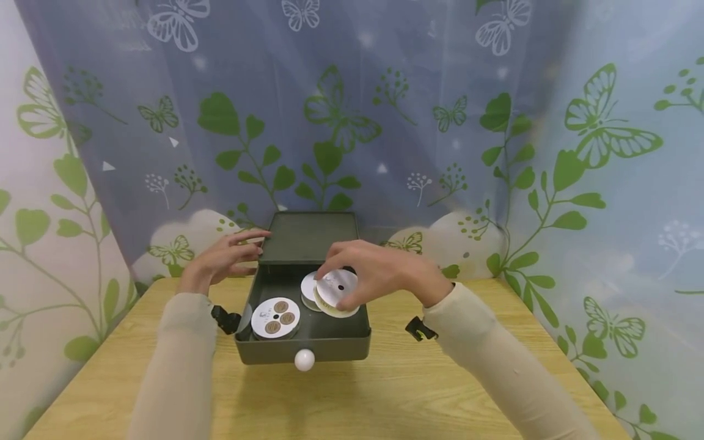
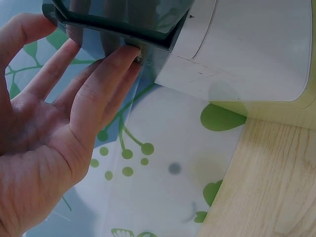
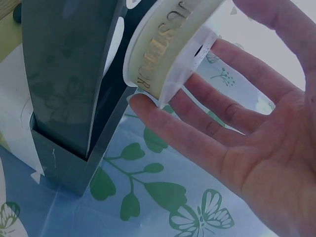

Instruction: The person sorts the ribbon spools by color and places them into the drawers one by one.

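Observation:
A dark green drawer box point(image 1: 308, 237) stands on the table, its drawer point(image 1: 341, 349) pulled out toward me. My left hand point(image 1: 220, 260) rests its fingertips against the box's left side, fingers spread and mostly straight. Over the right part of the drawer, my right hand point(image 1: 379, 269) grips a spool of cream ribbon point(image 3: 170, 54) by its edges, tilted, with gold lettering on the ribbon. Partly behind that spool is another white-faced spool point(image 1: 309, 286) in the drawer. A third spool point(image 1: 264, 318), with brown round marks on its face, lies at the drawer's front left.
A white round knob point(image 1: 304, 360) sticks out from the drawer front. The wooden table point(image 1: 429, 391) extends around the box. Behind it hangs a curtain point(image 1: 385, 153) printed with butterflies and leaves. A black strap buckle point(image 1: 421, 329) hangs at the right wrist.

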A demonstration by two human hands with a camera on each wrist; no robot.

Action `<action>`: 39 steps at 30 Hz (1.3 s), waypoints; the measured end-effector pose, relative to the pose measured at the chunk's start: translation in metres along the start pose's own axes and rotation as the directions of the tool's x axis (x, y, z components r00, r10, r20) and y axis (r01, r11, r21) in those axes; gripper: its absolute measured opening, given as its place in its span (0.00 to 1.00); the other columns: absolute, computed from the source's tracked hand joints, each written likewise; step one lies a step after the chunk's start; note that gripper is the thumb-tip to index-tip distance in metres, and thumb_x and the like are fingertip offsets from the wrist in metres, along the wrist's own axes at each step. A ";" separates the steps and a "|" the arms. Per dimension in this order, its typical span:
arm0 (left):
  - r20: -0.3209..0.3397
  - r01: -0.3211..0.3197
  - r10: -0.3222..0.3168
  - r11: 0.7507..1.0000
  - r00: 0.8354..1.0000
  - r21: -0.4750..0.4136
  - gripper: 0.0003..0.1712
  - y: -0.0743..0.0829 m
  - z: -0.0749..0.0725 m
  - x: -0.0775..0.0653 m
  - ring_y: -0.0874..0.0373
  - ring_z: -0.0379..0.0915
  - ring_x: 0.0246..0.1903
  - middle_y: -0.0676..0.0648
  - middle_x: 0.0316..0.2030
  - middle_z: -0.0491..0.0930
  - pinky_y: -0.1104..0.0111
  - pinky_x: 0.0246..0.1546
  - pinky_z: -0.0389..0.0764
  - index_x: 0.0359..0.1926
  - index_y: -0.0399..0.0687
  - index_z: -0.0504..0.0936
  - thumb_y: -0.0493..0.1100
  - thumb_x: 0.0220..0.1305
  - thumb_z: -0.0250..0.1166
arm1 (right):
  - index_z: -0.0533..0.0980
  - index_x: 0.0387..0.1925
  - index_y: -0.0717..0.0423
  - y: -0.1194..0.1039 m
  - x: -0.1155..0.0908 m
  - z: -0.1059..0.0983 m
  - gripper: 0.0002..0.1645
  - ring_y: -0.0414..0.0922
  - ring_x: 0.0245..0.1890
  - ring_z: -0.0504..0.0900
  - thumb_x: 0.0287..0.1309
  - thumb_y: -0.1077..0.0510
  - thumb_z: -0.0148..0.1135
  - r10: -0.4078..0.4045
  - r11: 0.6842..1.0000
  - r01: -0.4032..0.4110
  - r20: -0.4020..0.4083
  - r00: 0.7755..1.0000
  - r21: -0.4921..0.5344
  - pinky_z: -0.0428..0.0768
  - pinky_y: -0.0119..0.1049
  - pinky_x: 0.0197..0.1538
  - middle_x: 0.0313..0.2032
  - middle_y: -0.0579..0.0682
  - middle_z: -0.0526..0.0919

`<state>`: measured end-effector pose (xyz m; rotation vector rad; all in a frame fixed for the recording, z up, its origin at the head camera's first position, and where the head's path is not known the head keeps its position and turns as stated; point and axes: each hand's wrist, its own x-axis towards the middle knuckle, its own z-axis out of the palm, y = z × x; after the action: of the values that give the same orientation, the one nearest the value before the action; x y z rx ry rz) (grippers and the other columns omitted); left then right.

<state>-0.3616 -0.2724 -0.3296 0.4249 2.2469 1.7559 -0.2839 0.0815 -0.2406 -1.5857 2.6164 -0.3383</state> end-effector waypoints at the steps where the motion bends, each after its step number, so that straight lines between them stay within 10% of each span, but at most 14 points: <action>1: -0.001 0.000 0.000 1.000 1.000 0.001 0.36 0.000 0.000 0.000 0.33 0.45 0.79 0.35 0.80 0.47 0.64 0.59 0.81 0.81 0.47 0.55 0.44 0.79 0.56 | 0.82 0.61 0.47 0.000 0.001 0.001 0.32 0.46 0.51 0.77 0.51 0.51 0.73 -0.002 1.000 0.002 0.006 1.000 0.002 0.77 0.34 0.50 0.54 0.49 0.80; 39: -0.012 0.005 -0.005 1.000 1.000 -0.004 0.37 0.000 0.002 -0.001 0.34 0.45 0.80 0.35 0.80 0.47 0.52 0.66 0.77 0.81 0.47 0.56 0.44 0.78 0.58 | 0.85 0.57 0.44 -0.006 0.031 0.011 0.27 0.44 0.53 0.81 0.53 0.50 0.77 0.094 0.993 -0.068 0.299 0.950 -0.097 0.80 0.33 0.52 0.54 0.49 0.84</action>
<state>-0.3602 -0.2706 -0.3299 0.4088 2.2502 1.7648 -0.2911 0.0497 -0.2482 -1.4160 2.4765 0.0234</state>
